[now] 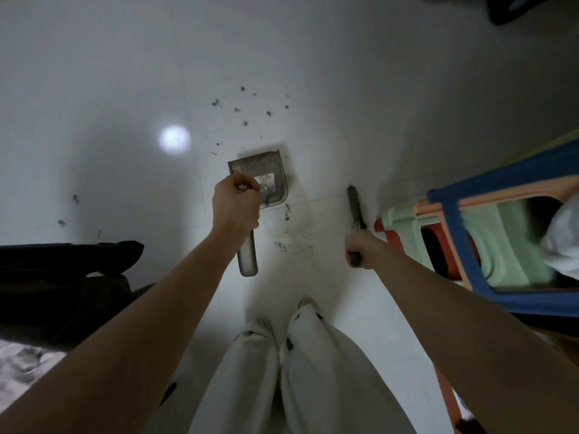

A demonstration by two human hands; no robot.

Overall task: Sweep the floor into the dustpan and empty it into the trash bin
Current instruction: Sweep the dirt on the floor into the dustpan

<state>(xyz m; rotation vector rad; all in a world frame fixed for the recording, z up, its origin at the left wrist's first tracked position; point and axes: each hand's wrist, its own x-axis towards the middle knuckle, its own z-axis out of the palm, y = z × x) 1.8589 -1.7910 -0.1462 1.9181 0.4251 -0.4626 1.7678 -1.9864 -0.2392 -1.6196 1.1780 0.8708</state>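
A grey dustpan (269, 173) lies on the white tiled floor (94, 89), mouth facing away from me, with some debris inside it. My left hand (236, 203) grips its long handle near the pan. My right hand (360, 249) grips the handle of a dark hand brush (354, 205), whose bristle head points away from me, to the right of the pan. Dust clumps (244, 108) are scattered on the floor beyond the pan, and more crumbs (288, 236) lie between pan and brush.
A stack of plastic stools (470, 214) in blue, orange, green and red stands close on the right. Dark fabric (62, 277) lies at the left. A few dust bits (67, 211) sit at the far left. My white trouser legs (282, 371) are below.
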